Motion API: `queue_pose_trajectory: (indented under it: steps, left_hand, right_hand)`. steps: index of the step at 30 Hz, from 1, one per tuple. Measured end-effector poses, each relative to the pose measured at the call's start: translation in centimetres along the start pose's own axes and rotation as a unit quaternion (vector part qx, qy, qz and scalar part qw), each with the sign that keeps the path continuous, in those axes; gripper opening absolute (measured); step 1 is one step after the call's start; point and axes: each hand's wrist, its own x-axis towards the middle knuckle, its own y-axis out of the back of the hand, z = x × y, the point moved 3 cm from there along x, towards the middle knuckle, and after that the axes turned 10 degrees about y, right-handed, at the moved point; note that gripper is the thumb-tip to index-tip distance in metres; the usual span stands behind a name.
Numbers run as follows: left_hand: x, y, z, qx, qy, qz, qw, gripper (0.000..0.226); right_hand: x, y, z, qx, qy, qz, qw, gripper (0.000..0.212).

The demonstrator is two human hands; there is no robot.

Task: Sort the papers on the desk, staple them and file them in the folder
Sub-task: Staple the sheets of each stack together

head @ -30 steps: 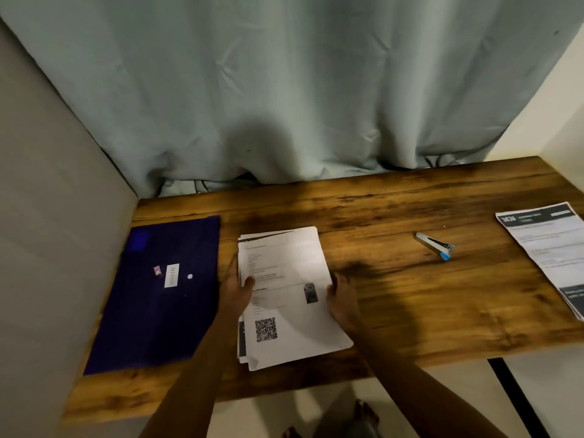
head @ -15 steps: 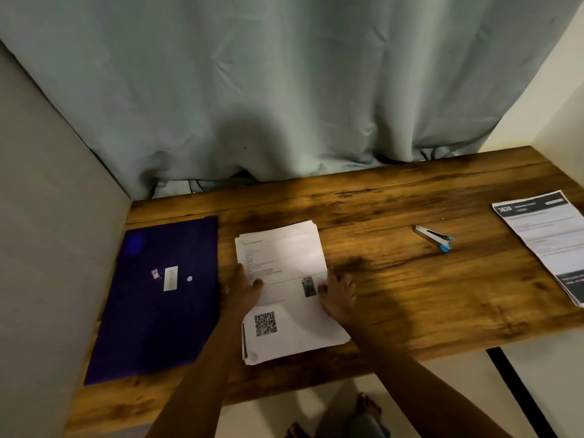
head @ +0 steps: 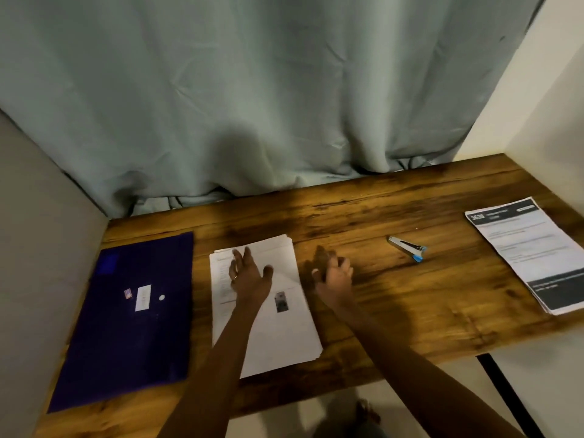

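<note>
- Head view: the stapler point(head: 407, 249) lies on the desk point(head: 410, 311), to the right of the right hand point(head: 333, 273). Its long axis slants from far-left to near-right. That hand is the nearer one, its fingers loosely open and empty.
- The left hand point(head: 249, 276) spreads straight fingers over the paper stack point(head: 284, 327), which lies beside the purple folder point(head: 126, 311).

A grey-green curtain point(head: 252, 90) hangs between a grey wall point(head: 38, 263) and a white wall point(head: 543, 99).

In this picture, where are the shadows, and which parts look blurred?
Head view: dim warm light; the right hand is motion-blurred, with dark shadow on the desk beside it; a soft shadow darkens the curtain; print on the papers is unreadable.
</note>
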Motion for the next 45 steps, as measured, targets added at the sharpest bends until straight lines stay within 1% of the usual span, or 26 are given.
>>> queue_pose_trajectory:
  steps: [3, 5, 7, 9, 12, 19, 25, 32, 34, 37, 39, 41, 43, 45]
  left_hand:
    - [-1.0, -1.7, 5.0, -0.050, -0.050, -0.014, 0.997, 0.072]
    - [-1.9, -3.6, 8.3, -0.105, -0.076, -0.046, 0.990, 0.070]
    - [-3.0, -5.5, 11.3, -0.163, -0.064, -0.109, 0.979, 0.067]
    - [-4.3, -7.6, 14.4, -0.194, -0.049, -0.172, 0.965, 0.062]
    - [-5.8, -10.6, 18.1, -0.229, -0.038, -0.227, 0.946, 0.054]
    - [-9.7, -18.1, 24.7, -0.215, -0.029, -0.317, 0.923, 0.041]
    - [-11.7, -22.5, 28.9, -0.161, -0.036, -0.367, 0.915, 0.048]
    - [-12.8, -26.6, 32.8, -0.115, -0.033, -0.404, 0.907, 0.051]
    - [-13.4, -27.5, 33.7, -0.118, -0.023, -0.423, 0.898, 0.053]
    - [-14.3, -28.7, 35.2, -0.155, 0.005, -0.457, 0.876, 0.055]
    - [-14.8, -29.4, 35.9, -0.178, 0.022, -0.477, 0.860, 0.054]
    - [-14.9, -30.1, 36.3, -0.187, 0.027, -0.488, 0.852, 0.053]
    - [-14.8, -30.9, 36.7, -0.198, 0.029, -0.494, 0.846, 0.054]
    - [-14.9, -31.5, 37.1, -0.210, 0.035, -0.495, 0.843, 0.055]
  right_hand:
    - [1.9, 3.8, 2.5, 0.011, -0.006, -0.009, 1.000, 0.056]
    - [3.1, 6.5, 5.2, 0.000, -0.012, -0.020, 1.000, 0.057]
    - [4.3, 8.9, 8.4, -0.020, -0.026, -0.007, 0.999, 0.057]
    - [5.3, 11.2, 11.8, -0.027, -0.047, 0.018, 0.998, 0.055]
    - [6.1, 14.4, 16.0, -0.032, -0.074, 0.028, 0.996, 0.058]
    - [7.4, 21.4, 25.4, -0.078, -0.112, 0.064, 0.989, 0.062]
    - [8.7, 27.0, 31.6, -0.064, -0.135, 0.117, 0.982, 0.054]
    - [9.4, 31.7, 38.1, -0.053, -0.196, 0.148, 0.968, 0.061]
    - [9.3, 32.9, 40.0, -0.047, -0.217, 0.162, 0.962, 0.064]
    - [9.2, 34.4, 42.2, -0.034, -0.231, 0.178, 0.956, 0.070]
    - [9.4, 35.1, 43.3, -0.057, -0.233, 0.161, 0.957, 0.073]
    - [9.6, 35.6, 44.4, -0.072, -0.240, 0.130, 0.959, 0.077]
    - [9.7, 35.9, 45.6, -0.061, -0.258, 0.099, 0.959, 0.079]
    - [9.7, 35.9, 46.5, -0.050, -0.271, 0.084, 0.958, 0.077]
